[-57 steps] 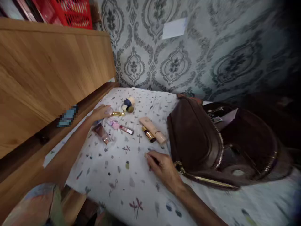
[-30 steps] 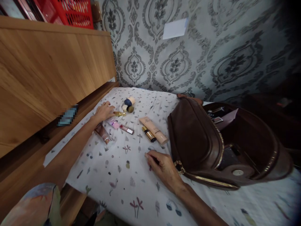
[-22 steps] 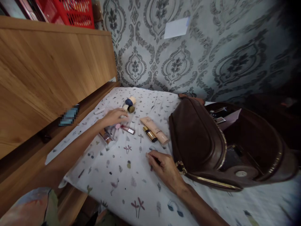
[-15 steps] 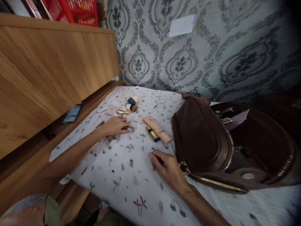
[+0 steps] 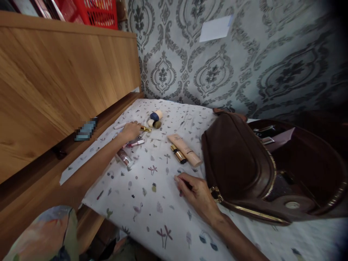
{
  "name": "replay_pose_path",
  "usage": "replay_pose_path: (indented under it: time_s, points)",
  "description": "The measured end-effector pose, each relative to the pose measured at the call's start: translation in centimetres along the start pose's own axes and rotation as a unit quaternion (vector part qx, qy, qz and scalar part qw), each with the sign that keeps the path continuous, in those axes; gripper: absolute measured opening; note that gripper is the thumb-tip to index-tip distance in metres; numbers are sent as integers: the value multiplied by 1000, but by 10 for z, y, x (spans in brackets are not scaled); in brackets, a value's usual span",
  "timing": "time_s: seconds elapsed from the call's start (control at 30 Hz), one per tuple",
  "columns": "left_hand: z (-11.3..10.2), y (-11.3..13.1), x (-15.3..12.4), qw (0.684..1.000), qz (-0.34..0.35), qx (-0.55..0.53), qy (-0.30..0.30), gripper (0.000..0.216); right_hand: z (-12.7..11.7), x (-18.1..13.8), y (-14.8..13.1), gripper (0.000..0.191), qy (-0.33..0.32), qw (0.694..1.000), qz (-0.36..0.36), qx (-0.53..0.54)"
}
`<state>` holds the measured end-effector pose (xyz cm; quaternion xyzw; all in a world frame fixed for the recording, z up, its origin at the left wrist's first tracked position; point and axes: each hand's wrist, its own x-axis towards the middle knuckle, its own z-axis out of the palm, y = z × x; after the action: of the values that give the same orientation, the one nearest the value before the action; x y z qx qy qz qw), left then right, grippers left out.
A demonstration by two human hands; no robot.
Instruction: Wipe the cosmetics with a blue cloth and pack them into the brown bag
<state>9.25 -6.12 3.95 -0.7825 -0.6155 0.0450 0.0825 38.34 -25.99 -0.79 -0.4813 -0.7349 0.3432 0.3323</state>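
My left hand (image 5: 132,130), fingers curled downward, is over the spot where the round pink item lay. What it grips is hidden. A gold tube (image 5: 146,128) lies at its fingertips and a white stick (image 5: 119,126) just behind it. Nearer to me are a pink lip gloss tube (image 5: 136,143) and a brownish clear-ended tube (image 5: 124,157). My right hand (image 5: 197,194) rests half-closed on the patterned cloth; I cannot make out what is under its fingers. Beyond it lie a peach squeeze tube (image 5: 185,149) and a black-and-gold bottle (image 5: 178,154).
A brown zip bag (image 5: 233,156) stands open at the right with items inside. Makeup brushes (image 5: 156,119) lie toward the back. A wooden cabinet (image 5: 67,69) borders the left, with a red basket (image 5: 100,14) on top. Patterned wallpaper (image 5: 185,74) closes off the back.
My left hand has let go of the lip gloss tube, which now lies on the cloth, and has moved back to the round pink item. My right hand stays in place.
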Motion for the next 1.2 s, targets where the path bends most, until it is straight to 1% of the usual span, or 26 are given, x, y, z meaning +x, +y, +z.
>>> replay_pose_path:
  time_s: [0.1, 0.23, 0.4, 0.5, 0.57, 0.63, 0.73, 0.8, 0.9, 0.97, 1.03, 1.2]
  points:
    - [7, 6, 15, 1000, -15, -5, -4, 39, 0, 0, 0, 41, 2, 1000, -1, 2]
    - [5, 4, 26, 1000, -12, -24, -6, 39, 0, 0, 1, 40, 0, 1000, -3, 4]
    - [-2, 7, 31, 997, 34, -72, 3, 27, -1, 0, 1, 40, -6, 1000, -4, 10]
    - [-1, 15, 32, 991, 69, -113, 6, 25, -1, 0, 0, 41, -3, 1000, -8, 2]
    - [1, 17, 32, 988, 75, -134, 8, 27, 0, -1, 0, 41, 0, 1000, -7, -1]
    - [3, 10, 32, 989, 41, -139, 27, 31, 0, -1, 0, 41, 0, 1000, -5, 6]
    - [5, -14, 32, 989, -70, -119, 59, 38, 1, -1, 1, 40, -4, 1000, -3, 14]
    - [7, -33, 34, 985, -132, -105, 39, 39, 0, -1, 2, 40, -4, 1000, -4, 13]
    - [11, -55, 37, 978, -182, -103, -23, 44, -1, -1, 1, 39, -6, 1000, -6, 9]
    - [13, -62, 39, 974, -191, -112, -45, 47, -1, -1, 0, 38, -10, 1000, -5, 10]
    - [13, -63, 39, 974, -183, -127, -42, 45, -1, -1, 0, 37, -12, 1000, -3, 12]
    - [5, -55, 27, 978, -127, -161, 22, 42, -2, -1, 0, 37, -9, 1000, -9, -3]
